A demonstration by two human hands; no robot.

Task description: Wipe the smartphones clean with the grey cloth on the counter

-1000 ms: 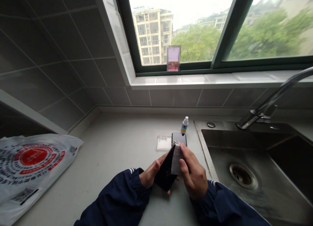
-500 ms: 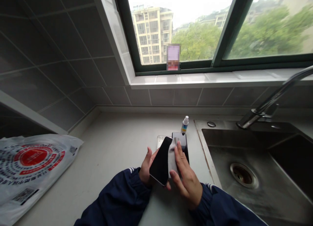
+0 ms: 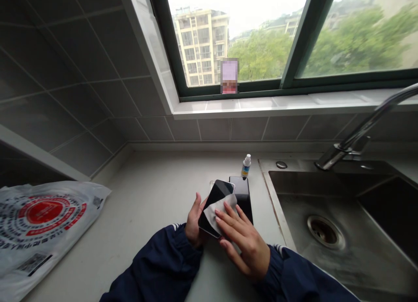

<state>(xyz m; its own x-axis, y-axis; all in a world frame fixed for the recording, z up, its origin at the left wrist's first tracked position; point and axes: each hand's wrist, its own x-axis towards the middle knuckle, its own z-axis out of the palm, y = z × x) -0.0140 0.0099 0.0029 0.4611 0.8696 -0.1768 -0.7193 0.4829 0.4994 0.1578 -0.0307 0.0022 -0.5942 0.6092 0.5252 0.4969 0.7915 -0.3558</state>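
Observation:
A black smartphone (image 3: pixel 225 187) lies tilted across my left hand (image 3: pixel 195 219), whose thumb stands up beside its left edge. The other fingers of that hand are mostly hidden beneath the phone. On the screen is a grey cleaning cloth (image 3: pixel 214 208) with a zigzag edge, pressed flat under the fingers of my right hand (image 3: pixel 244 236). Just behind, a second dark, glossy phone-like device (image 3: pixel 243 191) rests on the counter, partly covered by the hand. A clear case (image 3: pixel 212 183) shows only a corner past the held phone.
A small white spray bottle (image 3: pixel 246 166) stands behind the devices. To the right are a steel sink (image 3: pixel 294 197) and its faucet (image 3: pixel 346 146). At the left, a printed white plastic bag (image 3: pixel 78 197) lies on the pale counter (image 3: pixel 156 176). A window (image 3: pixel 257 54) is ahead.
My right hand has slid the cloth from the phone's right edge leftward and down over the screen. The phone's top right corner is now uncovered. My left hand has barely shifted.

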